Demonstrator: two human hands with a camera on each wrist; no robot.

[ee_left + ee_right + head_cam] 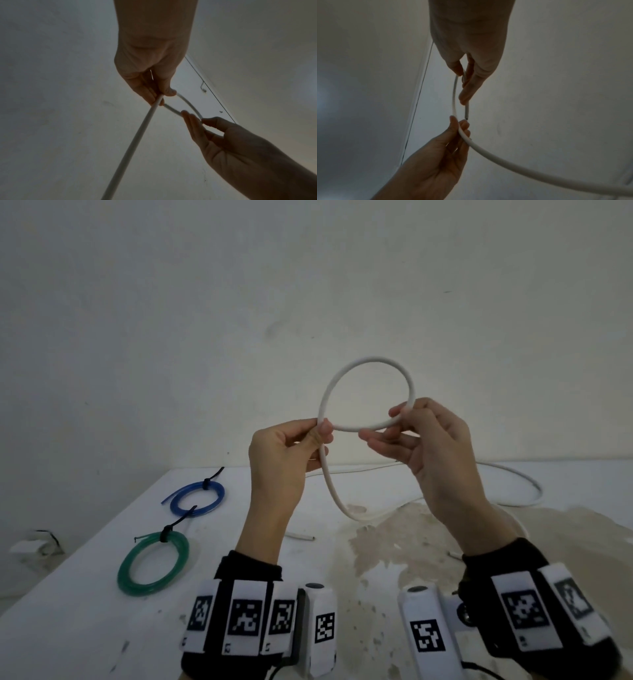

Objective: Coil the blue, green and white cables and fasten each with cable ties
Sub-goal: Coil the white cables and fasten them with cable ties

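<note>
Stiffness shows in the round white plastic cable (pixel 368 392): its first loop stands springy above the counter (pixel 85 594). Left hand (pixel 284 453) pinches the crossing; right hand (pixel 424 440) pinches the loop's far side, a sound hold.

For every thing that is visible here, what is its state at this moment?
white cable: one loop held up, the rest trailing on the table, no tie
blue cable: coiled, tied, on table
green cable: coiled, tied, on table
left hand: pinches the loop's crossing
right hand: holds the loop's right side
</note>
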